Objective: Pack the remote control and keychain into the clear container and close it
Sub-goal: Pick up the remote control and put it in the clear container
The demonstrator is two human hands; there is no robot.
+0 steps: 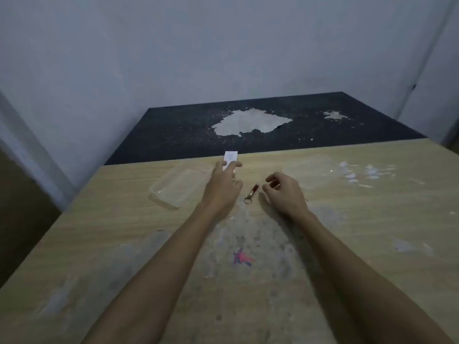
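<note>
- While your left hand (pixel 223 187) clasps the white remote control (pixel 230 158), probably light, rigid and slick, grip its long edges beside the clear container (pixel 180 186)
- Your right hand (pixel 283 192), fingers loosely curled and empty, sits beside the small keychain (pixel 252 193) on the table (pixel 372 244); pinch its stiff red body

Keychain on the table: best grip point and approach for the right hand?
Pinch the red barrel of the keychain across its narrow sides, coming from above. It lies flat, ring toward the person, so the ring is harder to lift. The right hand hovers just right of it, fingers curled.
</note>
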